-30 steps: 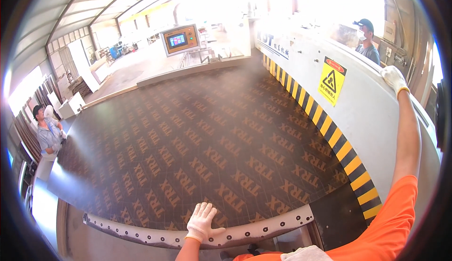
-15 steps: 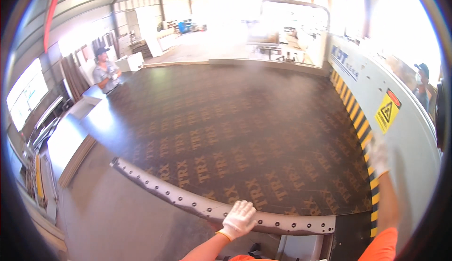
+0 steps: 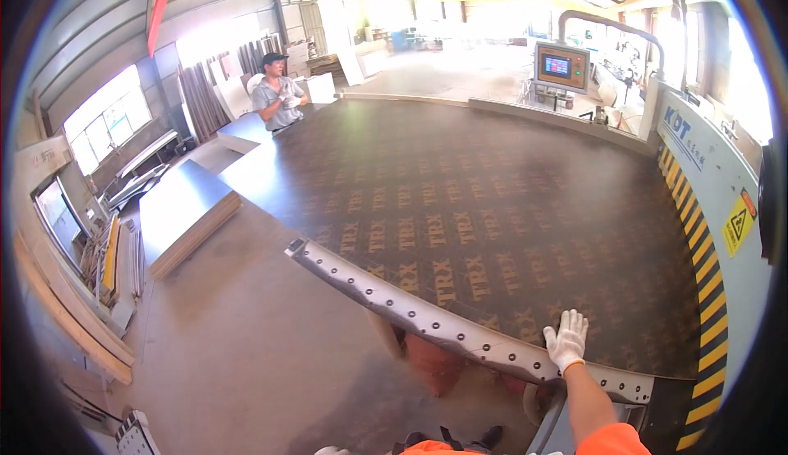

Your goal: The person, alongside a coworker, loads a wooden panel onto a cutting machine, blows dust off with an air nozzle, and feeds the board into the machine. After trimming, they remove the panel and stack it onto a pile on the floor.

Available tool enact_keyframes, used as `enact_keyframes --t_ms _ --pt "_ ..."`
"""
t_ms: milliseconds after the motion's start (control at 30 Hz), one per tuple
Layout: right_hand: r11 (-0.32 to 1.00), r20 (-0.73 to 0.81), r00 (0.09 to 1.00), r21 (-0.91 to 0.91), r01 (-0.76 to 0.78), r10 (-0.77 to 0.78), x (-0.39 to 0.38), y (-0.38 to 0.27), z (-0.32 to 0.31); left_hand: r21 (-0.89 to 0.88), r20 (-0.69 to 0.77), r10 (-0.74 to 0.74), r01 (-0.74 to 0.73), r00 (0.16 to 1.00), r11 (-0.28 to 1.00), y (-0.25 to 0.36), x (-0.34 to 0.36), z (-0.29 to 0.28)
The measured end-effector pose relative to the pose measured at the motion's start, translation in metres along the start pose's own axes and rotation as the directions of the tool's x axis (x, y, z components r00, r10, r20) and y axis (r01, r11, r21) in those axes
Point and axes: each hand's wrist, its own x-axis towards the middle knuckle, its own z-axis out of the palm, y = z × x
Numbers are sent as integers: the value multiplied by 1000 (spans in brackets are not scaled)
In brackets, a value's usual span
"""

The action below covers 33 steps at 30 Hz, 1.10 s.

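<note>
My right hand (image 3: 566,340) wears a white knitted glove and lies palm down, fingers spread, on a large dark brown panel (image 3: 484,176) with repeated printed lettering, just beside a pale metal strip (image 3: 439,324) studded with dark round fittings along the panel's near edge. A sliver of white at the bottom edge (image 3: 332,451) may be my left glove; its fingers and anything in it cannot be made out. A haze lies over the panel's far right part.
A co-worker (image 3: 275,98) stands at the panel's far left edge. Stacked boards (image 3: 193,209) lie on the left. Along the right runs a machine housing (image 3: 698,151) with hazard stripes and a warning sign; a control screen (image 3: 560,67) hangs beyond. Planks (image 3: 74,315) lean far left.
The view has swung left. My right hand has come off the machine housing onto the panel. My left hand has left the panel's near edge and dropped almost out of view.
</note>
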Motion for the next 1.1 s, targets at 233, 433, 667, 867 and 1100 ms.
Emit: enact_keyframes --t_ms 233,433,667,867,1100 --pt "995 -7 997 -62 -76 76 1 -24 -5 -200 6 -85 84 996 976 -118 0 6" --pt "994 -22 997 -80 -71 69 1 -24 -3 -300 2 429 -409 903 862 -16 30 10" --pt "997 -84 995 -48 -60 56 0 -22 -1 -385 -5 462 -428 887 818 76 -10 -31" --pt "997 -104 994 -56 -49 43 1 -17 5 -203 -62 449 -452 891 869 12 35 -10" --pt "996 -102 994 -80 -48 40 2 -16 7 -69 63 432 -428 900 901 -101 84 49"
